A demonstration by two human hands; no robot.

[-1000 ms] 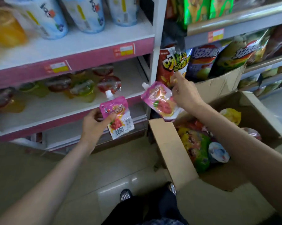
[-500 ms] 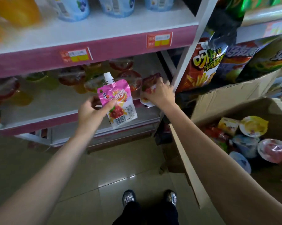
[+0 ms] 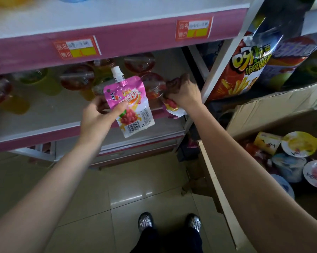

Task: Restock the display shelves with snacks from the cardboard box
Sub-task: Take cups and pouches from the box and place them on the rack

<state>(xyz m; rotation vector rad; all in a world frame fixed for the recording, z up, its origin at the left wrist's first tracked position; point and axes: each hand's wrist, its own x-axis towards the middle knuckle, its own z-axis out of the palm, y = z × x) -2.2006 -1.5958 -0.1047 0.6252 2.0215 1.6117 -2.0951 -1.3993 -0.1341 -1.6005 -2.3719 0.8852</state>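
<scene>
My left hand point(image 3: 99, 117) grips a pink jelly pouch point(image 3: 131, 105) with a white spout, held upright in front of the lower pink-edged shelf point(image 3: 44, 133). My right hand point(image 3: 186, 93) is closed over a second pink pouch point(image 3: 173, 106) at the right end of that shelf; most of this pouch is hidden under my fingers. The open cardboard box point(image 3: 259, 114) stands on the floor at the right, with jelly cups point(image 3: 299, 144) and other snack packs inside.
Several jelly cups point(image 3: 77, 79) lie on the lower shelf behind the pouches. A white upright post point(image 3: 225, 53) divides the shelves. Chip bags point(image 3: 245, 64) fill the right shelves above the box. My shoes point(image 3: 145, 220) stand on the tiled floor.
Both hands have moved from beside the box toward the lower shelf. My right hand has carried its pouch left, past the post and onto the shelf's right end. The camera has come closer.
</scene>
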